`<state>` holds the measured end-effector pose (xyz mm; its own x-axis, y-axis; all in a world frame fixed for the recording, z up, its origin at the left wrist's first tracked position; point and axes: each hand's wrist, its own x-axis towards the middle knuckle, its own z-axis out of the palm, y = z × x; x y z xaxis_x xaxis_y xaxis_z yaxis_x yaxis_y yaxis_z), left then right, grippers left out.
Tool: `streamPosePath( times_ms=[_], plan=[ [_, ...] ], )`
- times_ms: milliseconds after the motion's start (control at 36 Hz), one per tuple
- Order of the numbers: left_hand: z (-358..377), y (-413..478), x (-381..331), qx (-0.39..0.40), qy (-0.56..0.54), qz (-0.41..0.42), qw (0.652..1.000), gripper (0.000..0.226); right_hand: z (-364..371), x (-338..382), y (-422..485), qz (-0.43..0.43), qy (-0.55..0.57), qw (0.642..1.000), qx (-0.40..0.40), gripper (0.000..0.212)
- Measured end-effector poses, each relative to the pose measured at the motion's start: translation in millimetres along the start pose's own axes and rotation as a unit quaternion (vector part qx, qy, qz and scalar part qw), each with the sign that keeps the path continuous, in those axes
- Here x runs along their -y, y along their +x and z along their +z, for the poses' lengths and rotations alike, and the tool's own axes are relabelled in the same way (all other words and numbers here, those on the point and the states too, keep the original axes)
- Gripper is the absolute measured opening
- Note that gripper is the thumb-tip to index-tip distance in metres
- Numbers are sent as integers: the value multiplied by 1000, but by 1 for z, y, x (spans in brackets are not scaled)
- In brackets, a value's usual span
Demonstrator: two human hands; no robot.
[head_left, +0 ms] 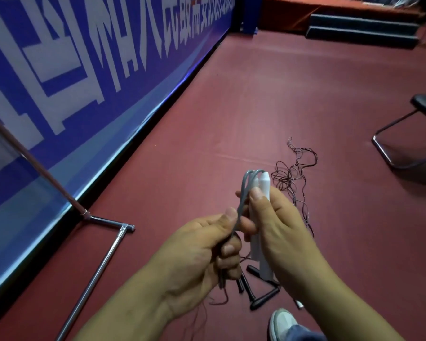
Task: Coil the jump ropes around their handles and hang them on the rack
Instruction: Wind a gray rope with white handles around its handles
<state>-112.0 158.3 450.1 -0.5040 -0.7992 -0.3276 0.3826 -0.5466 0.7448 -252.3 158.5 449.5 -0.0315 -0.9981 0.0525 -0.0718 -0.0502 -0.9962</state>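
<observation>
At lower centre the right hand (280,230) grips the paired white handles (265,187), which look light and rigid and are best held mid-length. The left hand (197,249) pinches the grey cord (242,195); it seems thin, springy and probably slick, so wraps need steady tension.

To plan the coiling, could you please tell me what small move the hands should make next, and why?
Probably the left hand should carry the grey cord round the white handles held by the right hand: it loops from their tips, with no wrap visible yet.
</observation>
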Motion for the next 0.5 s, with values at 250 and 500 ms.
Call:
streamPosePath(
  times_ms=[250, 500],
  plan=[
    [-3, -3, -1, -11, 29, -5, 1000, 30, 6, 3, 0, 49, 56, 997, -36, 38],
    [-2, 6, 9, -25, 129, -26, 991, 37, 3, 11, 6, 95, 270, 949, -131, 40]
  ],
)
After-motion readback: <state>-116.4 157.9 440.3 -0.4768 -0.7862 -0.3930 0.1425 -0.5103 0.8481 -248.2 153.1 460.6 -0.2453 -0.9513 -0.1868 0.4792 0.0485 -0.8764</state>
